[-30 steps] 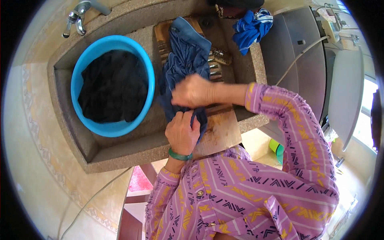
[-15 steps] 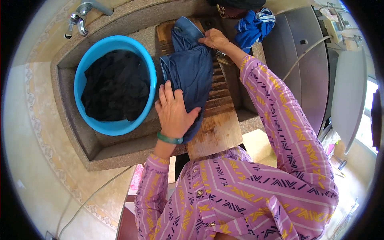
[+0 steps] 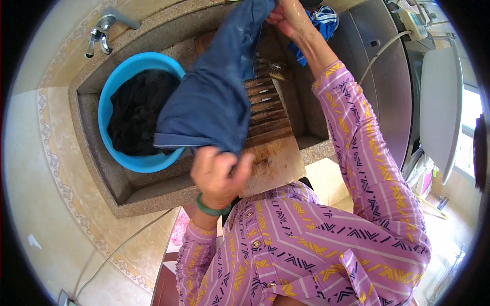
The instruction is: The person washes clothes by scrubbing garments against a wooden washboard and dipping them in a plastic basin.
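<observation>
A dark blue garment (image 3: pixel 209 102) stretches slantwise over a wooden washboard (image 3: pixel 273 122), its upper end lifted toward the top of the view. My right hand (image 3: pixel 290 19) grips that upper end, fingers closed on the cloth. At the lower hem, my left hand (image 3: pixel 218 173) is blurred by motion, with a green bangle at the wrist. Its fingers look bent, but whether they hold the cloth is unclear. The garment's lower left part overhangs the rim of a light blue basin (image 3: pixel 105 102), which contains dark wet cloth (image 3: pixel 138 109).
A stone sink (image 3: pixel 84 153) surrounds basin and washboard, with a metal tap (image 3: pixel 102 33) at the far left. A brush (image 3: pixel 278 70) lies beside the washboard. Bright blue cloth with white stripes (image 3: pixel 324 20) hangs at the far right, next to a grey appliance (image 3: pixel 377 76) and a hose (image 3: pixel 380 55).
The garment has been raised off the washboard and spread leftward over the basin. My right hand moved up with its end; my left hand slid down toward the hem.
</observation>
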Demonstrator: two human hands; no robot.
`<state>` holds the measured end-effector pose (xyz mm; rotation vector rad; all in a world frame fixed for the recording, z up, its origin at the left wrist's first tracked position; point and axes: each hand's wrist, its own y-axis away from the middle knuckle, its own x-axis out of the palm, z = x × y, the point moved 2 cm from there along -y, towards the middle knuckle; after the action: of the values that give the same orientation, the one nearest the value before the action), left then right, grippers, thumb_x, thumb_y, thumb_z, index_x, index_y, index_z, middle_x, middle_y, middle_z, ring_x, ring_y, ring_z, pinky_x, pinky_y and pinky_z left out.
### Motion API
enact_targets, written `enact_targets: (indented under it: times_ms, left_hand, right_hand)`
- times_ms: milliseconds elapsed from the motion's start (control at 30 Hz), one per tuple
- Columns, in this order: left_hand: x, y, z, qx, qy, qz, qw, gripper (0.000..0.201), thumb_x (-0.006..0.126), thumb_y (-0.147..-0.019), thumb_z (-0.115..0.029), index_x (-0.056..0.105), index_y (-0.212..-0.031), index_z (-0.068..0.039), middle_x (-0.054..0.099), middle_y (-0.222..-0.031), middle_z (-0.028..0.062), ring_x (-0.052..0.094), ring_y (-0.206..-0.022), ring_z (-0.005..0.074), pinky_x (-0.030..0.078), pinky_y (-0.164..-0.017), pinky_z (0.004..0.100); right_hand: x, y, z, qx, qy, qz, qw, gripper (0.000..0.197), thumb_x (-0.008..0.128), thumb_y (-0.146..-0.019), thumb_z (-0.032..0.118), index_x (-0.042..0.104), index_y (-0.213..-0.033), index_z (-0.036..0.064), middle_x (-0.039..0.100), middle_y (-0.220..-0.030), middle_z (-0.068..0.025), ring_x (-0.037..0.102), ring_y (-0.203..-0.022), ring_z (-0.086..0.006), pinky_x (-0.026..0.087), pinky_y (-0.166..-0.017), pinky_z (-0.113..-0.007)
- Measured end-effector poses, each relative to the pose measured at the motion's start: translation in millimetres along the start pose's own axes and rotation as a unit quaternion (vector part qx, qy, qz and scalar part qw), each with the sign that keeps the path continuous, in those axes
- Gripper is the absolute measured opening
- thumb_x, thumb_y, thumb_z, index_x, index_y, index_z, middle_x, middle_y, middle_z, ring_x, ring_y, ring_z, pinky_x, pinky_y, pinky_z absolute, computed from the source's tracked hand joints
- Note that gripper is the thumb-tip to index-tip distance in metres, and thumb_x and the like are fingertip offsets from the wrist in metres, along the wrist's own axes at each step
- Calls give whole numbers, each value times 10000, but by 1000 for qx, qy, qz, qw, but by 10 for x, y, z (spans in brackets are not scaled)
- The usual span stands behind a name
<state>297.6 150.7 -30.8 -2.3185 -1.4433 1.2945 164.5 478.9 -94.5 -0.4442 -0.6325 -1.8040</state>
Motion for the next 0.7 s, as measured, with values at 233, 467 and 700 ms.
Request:
enact_targets:
  times_ms: [233, 467, 700]
  left_hand:
    - [298, 214, -33, -60, 15, 230, 971, 521, 707, -708, -244, 559, -1197, -145, 566, -693, 60, 582, -636, 245, 455, -551, 365]
    - [672, 49, 299, -124, -156, 290, 936, 501, 765, -625, -249, 578, -1059, -82, 483, -1165, 171, 448, -1083, 355, 353, -883, 491]
    - [610, 162, 158, -98, -70, 218, 969, 327, 711, -587, -81, 534, -862, -85, 474, -803, 87, 501, -808, 296, 426, -647, 403]
  right_hand:
    - [-610, 426, -568, 82, 476, -56, 874, 162, 646, -740, 205, 661, -732, 44, 555, -614, -2, 479, -549, -107, 387, -512, -266]
    - [-170, 283, -469, 20, 473, -110, 874, 163, 656, -725, 190, 641, -684, 34, 555, -633, 29, 481, -597, -83, 399, -560, -249]
    - [23, 101, -179, -215, 776, -104, 583, 150, 552, -763, 68, 629, -874, 2, 616, -673, -22, 589, -624, -235, 500, -635, -374]
